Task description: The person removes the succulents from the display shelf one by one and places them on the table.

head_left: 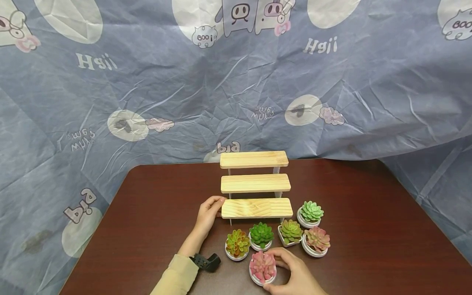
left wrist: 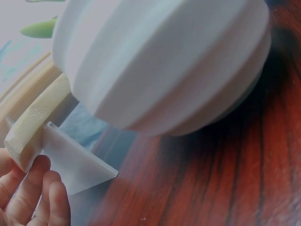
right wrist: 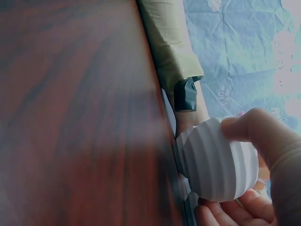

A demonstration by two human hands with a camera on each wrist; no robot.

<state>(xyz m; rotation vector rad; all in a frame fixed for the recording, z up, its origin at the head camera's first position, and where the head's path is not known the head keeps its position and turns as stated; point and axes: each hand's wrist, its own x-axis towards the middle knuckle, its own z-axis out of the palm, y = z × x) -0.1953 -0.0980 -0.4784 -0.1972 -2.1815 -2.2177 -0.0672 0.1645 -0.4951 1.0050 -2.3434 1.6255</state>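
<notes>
A three-tier wooden display stand (head_left: 257,208) with clear supports stands in the middle of the table. My left hand (head_left: 207,211) holds the left end of its lowest board; in the left wrist view, fingers (left wrist: 35,183) curl under that board (left wrist: 35,113) beside a clear support (left wrist: 77,160). Nearer the front, my right hand (head_left: 293,272) grips a potted pink succulent (head_left: 263,266), thumb and fingers on opposite sides. Its ribbed white pot (right wrist: 218,160) shows in the right wrist view. Another white ribbed pot (left wrist: 169,61) looms large in the left wrist view.
Four-sided and round white pots hold a red-green succulent (head_left: 237,243), a dark green one (head_left: 261,234), a yellow-green one (head_left: 291,231), a dusty pink one (head_left: 317,239) and a pale green one (head_left: 311,212). A patterned cloth (head_left: 236,82) hangs behind the brown table (head_left: 158,196).
</notes>
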